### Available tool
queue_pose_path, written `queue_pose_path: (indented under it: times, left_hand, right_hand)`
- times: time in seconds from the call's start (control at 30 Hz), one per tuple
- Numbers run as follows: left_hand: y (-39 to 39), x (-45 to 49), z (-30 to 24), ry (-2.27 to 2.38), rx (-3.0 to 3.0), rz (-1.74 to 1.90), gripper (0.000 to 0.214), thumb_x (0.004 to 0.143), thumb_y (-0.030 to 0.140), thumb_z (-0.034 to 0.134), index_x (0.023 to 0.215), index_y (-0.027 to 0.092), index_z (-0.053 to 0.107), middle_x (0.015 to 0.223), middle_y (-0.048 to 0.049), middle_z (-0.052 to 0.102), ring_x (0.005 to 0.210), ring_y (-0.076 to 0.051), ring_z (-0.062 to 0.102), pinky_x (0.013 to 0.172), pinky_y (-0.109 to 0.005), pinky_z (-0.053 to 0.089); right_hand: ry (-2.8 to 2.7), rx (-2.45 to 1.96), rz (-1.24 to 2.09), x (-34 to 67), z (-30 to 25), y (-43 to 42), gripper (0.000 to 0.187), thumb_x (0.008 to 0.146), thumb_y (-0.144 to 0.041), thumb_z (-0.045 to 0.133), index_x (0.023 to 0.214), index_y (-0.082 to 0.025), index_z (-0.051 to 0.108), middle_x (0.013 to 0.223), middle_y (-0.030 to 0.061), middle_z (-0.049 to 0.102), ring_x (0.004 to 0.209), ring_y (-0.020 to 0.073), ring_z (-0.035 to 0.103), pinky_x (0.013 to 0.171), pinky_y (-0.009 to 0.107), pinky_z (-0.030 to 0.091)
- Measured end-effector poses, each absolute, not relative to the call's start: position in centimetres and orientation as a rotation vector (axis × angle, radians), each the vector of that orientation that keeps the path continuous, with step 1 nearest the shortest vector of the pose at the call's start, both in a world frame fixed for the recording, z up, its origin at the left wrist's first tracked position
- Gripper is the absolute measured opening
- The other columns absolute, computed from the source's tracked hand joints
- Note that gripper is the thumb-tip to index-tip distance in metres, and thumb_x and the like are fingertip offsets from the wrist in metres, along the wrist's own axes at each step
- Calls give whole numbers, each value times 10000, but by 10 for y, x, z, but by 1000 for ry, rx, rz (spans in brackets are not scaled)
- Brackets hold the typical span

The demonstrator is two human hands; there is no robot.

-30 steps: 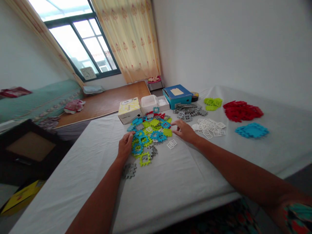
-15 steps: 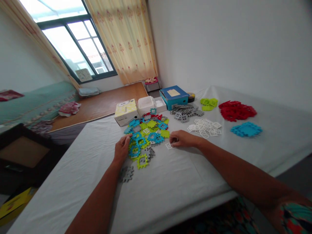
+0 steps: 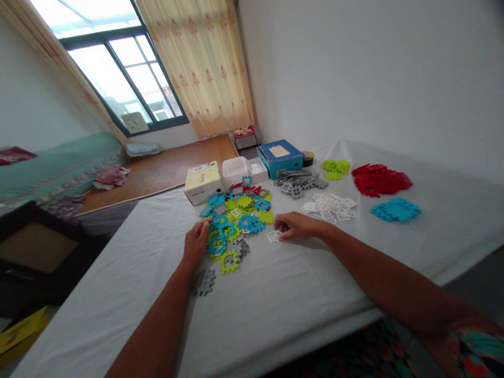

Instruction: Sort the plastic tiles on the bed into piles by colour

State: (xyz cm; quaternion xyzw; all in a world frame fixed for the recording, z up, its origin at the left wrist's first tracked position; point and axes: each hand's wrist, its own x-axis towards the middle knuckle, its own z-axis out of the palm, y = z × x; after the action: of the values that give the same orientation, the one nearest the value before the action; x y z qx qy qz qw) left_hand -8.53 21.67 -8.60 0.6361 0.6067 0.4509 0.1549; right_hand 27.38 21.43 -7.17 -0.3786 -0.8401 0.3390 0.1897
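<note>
A mixed heap of blue, green, grey and red plastic tiles [image 3: 236,215] lies in the middle of the white table [image 3: 275,294]. My left hand [image 3: 196,241] rests at the heap's left edge, fingers curled against a blue tile. My right hand [image 3: 293,226] lies just right of the heap, its fingertips pinched on a small white window piece [image 3: 273,236] flat on the cloth. One grey tile [image 3: 203,282] lies apart, near my left forearm.
Sorted piles sit further right: white pieces [image 3: 328,206], grey tiles [image 3: 301,181], green tiles [image 3: 335,168], red tiles [image 3: 380,178], blue tiles [image 3: 396,210]. A tissue box [image 3: 202,181], a white tub [image 3: 236,169] and a blue box [image 3: 280,156] line the far edge.
My right hand came back from the heap's right side toward me and closed its fingertips on the white piece. The left hand has barely moved.
</note>
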Motion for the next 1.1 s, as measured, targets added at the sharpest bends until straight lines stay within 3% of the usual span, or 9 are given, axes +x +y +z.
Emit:
queue_pose_path:
  times: [0.2,0.4,0.5,0.7,0.8,0.87,1.0,1.1]
  left_hand:
    - [216,-85,-84,1737,1807,1294,409,844,495,484,999,189,707,1064,-55,723,1047,-239,627,941,-357,471]
    - [217,-86,-87,1726,1825,1295,411,855,484,470,998,178,705,1060,-68,720,1041,-243,629,935,-361,469]
    - [218,-86,-88,1734,1827,1277,406,853,481,473,1004,183,705,1057,-67,722,1037,-246,632,936,-370,469]
    - [217,-86,-87,1751,1835,1260,405,858,487,473,1013,193,704,1055,-52,724,1029,-241,632,927,-362,474]
    - [216,-86,-87,1748,1832,1263,418,857,492,473,1020,185,703,1054,-57,724,1034,-241,632,924,-356,475]
    - [216,-86,-86,1750,1832,1257,425,857,493,470,1021,178,705,1064,-62,722,1040,-242,632,930,-356,473]
    - [216,-86,-86,1779,1847,1213,441,863,484,456,1046,168,703,1092,-68,717,1060,-242,626,948,-360,465]
    - [216,-86,-86,1789,1858,1201,450,867,483,449,1057,163,702,1101,-73,714,1078,-243,620,959,-361,457]
  right_hand:
    - [-2244,-1001,966,299,-59,227,227,805,-387,615,823,-161,628,731,3,633,668,131,554,605,233,419]
    - [-1976,-1533,314,364,-61,255,160,807,-320,606,810,-178,681,788,53,671,731,191,580,675,296,415]
    - [-1990,-1538,98,359,-66,255,165,788,-296,655,893,-179,705,908,92,675,844,228,586,772,337,428]
    - [-2390,-1088,330,289,-67,222,174,863,-309,608,969,-206,700,942,71,655,847,185,593,777,297,445]
    - [-2529,-945,441,268,-69,209,248,817,-379,679,990,-202,696,985,79,645,885,193,596,773,287,448]
    - [-2585,-927,465,264,-70,206,282,776,-372,726,993,-195,697,993,83,643,903,202,596,775,285,446]
    - [-2650,-973,420,263,-70,206,169,837,-254,653,970,-163,701,944,83,660,870,188,600,770,277,434]
    - [-2661,-996,346,263,-69,205,161,841,-262,640,950,-162,701,944,90,663,879,194,595,760,279,427]
